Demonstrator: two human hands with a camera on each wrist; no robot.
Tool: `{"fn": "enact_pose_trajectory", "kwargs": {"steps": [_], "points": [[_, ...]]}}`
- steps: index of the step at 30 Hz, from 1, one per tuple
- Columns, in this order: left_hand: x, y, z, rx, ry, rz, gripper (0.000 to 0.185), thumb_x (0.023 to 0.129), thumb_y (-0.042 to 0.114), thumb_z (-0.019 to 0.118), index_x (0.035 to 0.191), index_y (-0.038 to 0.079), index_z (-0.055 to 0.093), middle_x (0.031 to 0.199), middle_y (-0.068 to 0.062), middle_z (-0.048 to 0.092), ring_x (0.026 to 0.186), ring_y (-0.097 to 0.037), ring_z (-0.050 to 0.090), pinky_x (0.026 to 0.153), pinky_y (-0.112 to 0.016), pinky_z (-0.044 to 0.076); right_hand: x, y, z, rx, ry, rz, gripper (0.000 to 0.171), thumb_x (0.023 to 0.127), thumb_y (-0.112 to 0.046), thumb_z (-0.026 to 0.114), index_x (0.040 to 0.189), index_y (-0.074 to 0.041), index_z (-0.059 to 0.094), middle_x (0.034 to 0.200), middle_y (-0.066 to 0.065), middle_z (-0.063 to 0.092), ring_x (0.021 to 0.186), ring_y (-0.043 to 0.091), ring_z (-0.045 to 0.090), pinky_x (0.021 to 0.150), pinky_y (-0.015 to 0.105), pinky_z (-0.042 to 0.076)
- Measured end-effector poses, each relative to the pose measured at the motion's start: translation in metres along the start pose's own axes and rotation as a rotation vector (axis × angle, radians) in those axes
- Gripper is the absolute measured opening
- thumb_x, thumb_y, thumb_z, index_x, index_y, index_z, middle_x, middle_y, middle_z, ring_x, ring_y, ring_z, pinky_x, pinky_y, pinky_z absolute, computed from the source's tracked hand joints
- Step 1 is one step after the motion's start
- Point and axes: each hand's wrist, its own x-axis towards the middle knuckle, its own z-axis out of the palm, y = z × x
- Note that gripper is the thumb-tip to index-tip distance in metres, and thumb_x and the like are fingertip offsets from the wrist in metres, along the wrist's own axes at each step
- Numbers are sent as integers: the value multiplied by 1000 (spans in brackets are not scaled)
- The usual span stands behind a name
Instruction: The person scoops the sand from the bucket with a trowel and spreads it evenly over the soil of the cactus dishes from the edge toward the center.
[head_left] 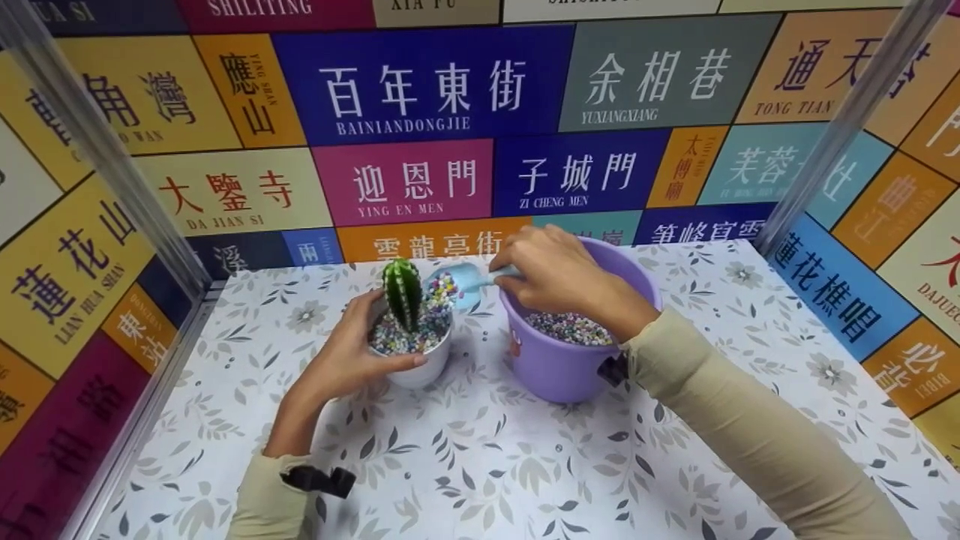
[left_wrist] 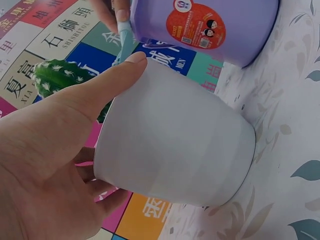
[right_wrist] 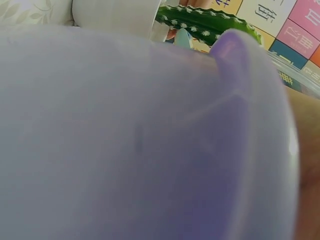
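Tabletop (head_left: 480, 465): left hand (head_left: 349, 360) grips white pot (head_left: 420, 367); right hand (head_left: 559, 274) pinches scoop (head_left: 465, 281).

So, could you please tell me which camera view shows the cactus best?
The head view: the cactus stands upright and whole in the white pot, ringed by coloured pebbles. The left wrist view shows only part of it behind the thumb, and the right wrist view only a strip above the purple bucket.

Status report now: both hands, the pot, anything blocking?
Left hand grips white pot with cactus. Right hand holds blue scoop of coloured pebbles over pot. Purple bucket stands beside pot. Nothing blocking.
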Motion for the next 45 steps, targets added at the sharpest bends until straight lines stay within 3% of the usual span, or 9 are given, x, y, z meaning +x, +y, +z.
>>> {"fn": "enact_pose_trajectory", "kwargs": {"steps": [8,18,26,38,42,45], "points": [[-3,0,-4,0,-16,-26,129,76,53,97,172,14,21,177,-16,23,166,-38,25,134,-65,21,1,-7,1,-12,-11,-20,24,99,-20,76,121,-19,85,117,2,81,108,27,68,83,41,46],[0,10,4,102,29,-82,131,75,68,92,173,19,19,169,-17,25,157,-37,32,127,-70,33,0,-8,0,-28,-7,16,22,101,-21,74,120,-19,84,115,1,81,106,28,67,86,43,49],[-1,8,-2,54,11,-78,133,74,61,96,173,18,18,175,-17,25,162,-37,26,130,-71,26,1,-5,4,-59,44,-13,18,100,-20,75,114,-18,85,109,2,81,98,28,67,76,41,44],[-6,2,-15,-60,-40,4,130,76,40,100,174,16,18,174,-17,29,163,-39,31,134,-61,28,2,-9,6,-104,51,32,20,101,-21,74,118,-18,84,115,4,80,107,29,66,85,46,48],[-7,4,-16,-41,-67,13,129,80,41,98,174,15,14,178,-16,25,166,-38,25,134,-65,22,2,-11,7,-113,54,52,20,101,-21,74,118,-18,84,116,4,80,108,29,66,86,45,48],[-7,8,-10,4,-57,-17,130,81,50,95,175,15,12,179,-18,19,166,-40,20,132,-70,20,2,-11,7,-125,59,60,19,101,-21,74,117,-18,84,116,4,80,108,29,66,87,45,47]]}}
